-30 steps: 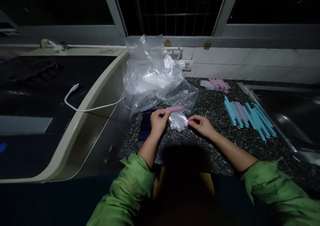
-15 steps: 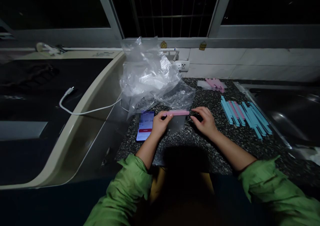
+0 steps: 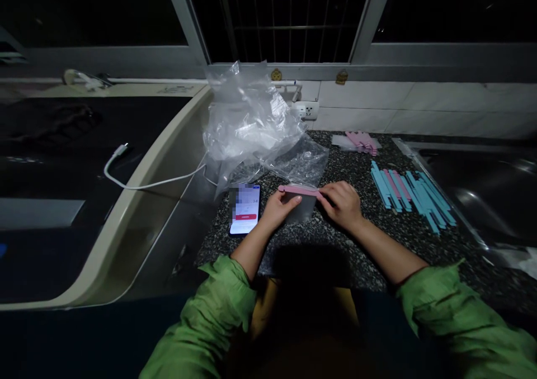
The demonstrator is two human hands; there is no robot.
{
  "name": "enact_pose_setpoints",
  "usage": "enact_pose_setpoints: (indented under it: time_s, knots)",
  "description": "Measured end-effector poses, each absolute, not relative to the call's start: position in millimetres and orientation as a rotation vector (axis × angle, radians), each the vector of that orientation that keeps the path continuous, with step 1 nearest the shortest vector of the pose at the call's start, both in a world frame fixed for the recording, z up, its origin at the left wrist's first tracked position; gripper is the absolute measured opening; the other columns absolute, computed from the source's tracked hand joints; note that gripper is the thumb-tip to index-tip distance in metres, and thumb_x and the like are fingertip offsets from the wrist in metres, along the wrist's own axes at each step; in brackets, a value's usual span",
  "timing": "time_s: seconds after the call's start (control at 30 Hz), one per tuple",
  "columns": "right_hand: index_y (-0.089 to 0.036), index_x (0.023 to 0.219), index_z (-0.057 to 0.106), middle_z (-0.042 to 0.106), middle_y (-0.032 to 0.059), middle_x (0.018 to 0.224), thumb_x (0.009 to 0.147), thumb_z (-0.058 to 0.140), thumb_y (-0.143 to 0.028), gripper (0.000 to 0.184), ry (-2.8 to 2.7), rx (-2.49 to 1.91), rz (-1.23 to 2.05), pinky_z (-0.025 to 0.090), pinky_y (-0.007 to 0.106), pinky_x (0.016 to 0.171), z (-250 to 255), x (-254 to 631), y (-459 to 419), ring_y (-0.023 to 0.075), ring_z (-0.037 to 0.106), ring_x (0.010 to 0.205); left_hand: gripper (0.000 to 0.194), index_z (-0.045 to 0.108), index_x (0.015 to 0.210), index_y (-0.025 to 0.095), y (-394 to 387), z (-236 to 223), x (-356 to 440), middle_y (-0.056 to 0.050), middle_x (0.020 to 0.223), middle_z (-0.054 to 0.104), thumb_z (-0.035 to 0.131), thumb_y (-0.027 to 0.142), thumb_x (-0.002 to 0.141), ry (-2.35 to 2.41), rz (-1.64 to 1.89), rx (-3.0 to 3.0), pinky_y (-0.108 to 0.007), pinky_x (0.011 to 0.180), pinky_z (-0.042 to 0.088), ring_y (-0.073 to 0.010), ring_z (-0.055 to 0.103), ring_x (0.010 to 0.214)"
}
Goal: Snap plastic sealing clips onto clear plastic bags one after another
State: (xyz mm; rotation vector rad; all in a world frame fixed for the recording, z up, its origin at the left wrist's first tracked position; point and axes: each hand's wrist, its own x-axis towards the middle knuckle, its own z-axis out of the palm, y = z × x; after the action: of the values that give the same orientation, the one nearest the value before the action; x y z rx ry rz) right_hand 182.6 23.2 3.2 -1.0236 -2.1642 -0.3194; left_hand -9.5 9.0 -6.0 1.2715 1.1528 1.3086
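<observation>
Between my hands is a narrow pink strip, held level above the counter; its material is not clear. My left hand is closed on its left part, with the thumb along the near side. At the right end, my right hand pinches the strip between thumb and fingertips. Below the strip, a small translucent plastic sheet or bag lies on the speckled dark counter. Just left of my left hand is a phone with its screen lit.
Crumpled clear plastic bags are heaped behind my hands. Several blue strips, with pink ones among them, lie on the right beside a sink. More pink pieces sit near the wall. A white cable crosses the appliance on the left.
My right hand has moved left and closed on the strip's right end, where it was apart before. The strip is now tilted slightly, its right end a little lower.
</observation>
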Motion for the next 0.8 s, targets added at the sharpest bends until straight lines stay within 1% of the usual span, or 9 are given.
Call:
enact_pose_setpoints:
  time_s: [0.1, 0.2, 0.3, 0.43, 0.5, 0.6, 0.7, 0.8]
  knots:
    - [-0.019, 0.086, 0.063, 0.066, 0.0063, 0.081, 0.084, 0.049, -0.031, 0.018, -2.151, -1.047, -0.343, 0.037, 0.031, 0.069, 2, 183, 24, 0.0185, 0.052, 0.079, 0.031, 0.064, 0.076, 0.014, 10, -12, -4, -0.004, 0.077, 0.068, 0.071, 0.036, 0.056, 1.153, 1.217, 1.246, -0.03, 0.075, 0.044, -0.0162, 0.059, 0.072]
    - [-0.019, 0.084, 0.062, 0.066, 0.0063, 0.081, 0.084, 0.049, -0.032, 0.018, -2.143, -1.057, -0.337, 0.036, 0.031, 0.068, 2, 186, 26, 0.0188, 0.052, 0.078, 0.032, 0.064, 0.075, 0.014, 11, -17, 1, -0.002, 0.072, 0.067, 0.07, 0.038, 0.056, 1.167, 1.194, 1.191, -0.029, 0.071, 0.044, -0.0154, 0.059, 0.067]
    - [-0.019, 0.082, 0.063, 0.066, 0.006, 0.078, 0.083, 0.05, -0.032, 0.018, -2.122, -1.062, -0.367, 0.035, 0.031, 0.067, 4, 191, 29, 0.0186, 0.052, 0.076, 0.034, 0.065, 0.078, 0.014, 13, -17, 8, -0.002, 0.073, 0.068, 0.071, 0.038, 0.055, 1.134, 1.199, 1.082, -0.029, 0.071, 0.045, -0.016, 0.06, 0.068]
    - [-0.018, 0.079, 0.063, 0.066, 0.0056, 0.075, 0.082, 0.051, -0.032, 0.019, -2.09, -1.103, -0.437, 0.034, 0.03, 0.065, 12, 205, 39, 0.0181, 0.052, 0.073, 0.032, 0.065, 0.08, 0.014, 21, -9, 26, -0.003, 0.075, 0.069, 0.072, 0.029, 0.053, 0.999, 1.233, 0.907, -0.029, 0.073, 0.046, -0.0167, 0.061, 0.07]
    - [-0.018, 0.078, 0.064, 0.066, 0.0054, 0.074, 0.081, 0.051, -0.033, 0.02, -2.086, -1.157, -0.464, 0.033, 0.03, 0.065, 15, 216, 45, 0.0181, 0.052, 0.073, 0.029, 0.065, 0.078, 0.014, 28, -3, 40, -0.003, 0.073, 0.068, 0.071, 0.024, 0.052, 0.968, 1.261, 0.851, -0.028, 0.07, 0.046, -0.0162, 0.061, 0.068]
    - [-0.017, 0.077, 0.065, 0.066, 0.0058, 0.072, 0.081, 0.051, -0.033, 0.022, -2.088, -1.302, -0.494, 0.032, 0.03, 0.064, 19, 235, 57, 0.0184, 0.052, 0.072, 0.025, 0.062, 0.078, 0.014, 42, 3, 70, -0.002, 0.068, 0.066, 0.066, 0.022, 0.054, 0.947, 1.319, 0.778, -0.025, 0.058, 0.046, -0.0148, 0.059, 0.061]
    - [-0.016, 0.078, 0.067, 0.066, 0.0073, 0.073, 0.079, 0.05, -0.034, 0.025, -2.075, -1.489, -0.499, 0.031, 0.03, 0.065, 22, 255, 69, 0.0195, 0.052, 0.074, 0.026, 0.059, 0.084, 0.014, 58, 2, 104, -0.001, 0.069, 0.063, 0.061, 0.026, 0.061, 0.921, 1.386, 0.703, -0.022, 0.048, 0.043, -0.0132, 0.057, 0.056]
    - [-0.016, 0.08, 0.067, 0.067, 0.0083, 0.079, 0.078, 0.05, -0.034, 0.025, -2.04, -1.676, -0.483, 0.032, 0.03, 0.067, 26, 272, 83, 0.0207, 0.054, 0.079, 0.037, 0.053, 0.102, 0.016, 77, -7, 137, -0.003, 0.081, 0.064, 0.058, 0.029, 0.067, 0.905, 1.44, 0.69, -0.02, 0.046, 0.042, -0.0118, 0.058, 0.055]
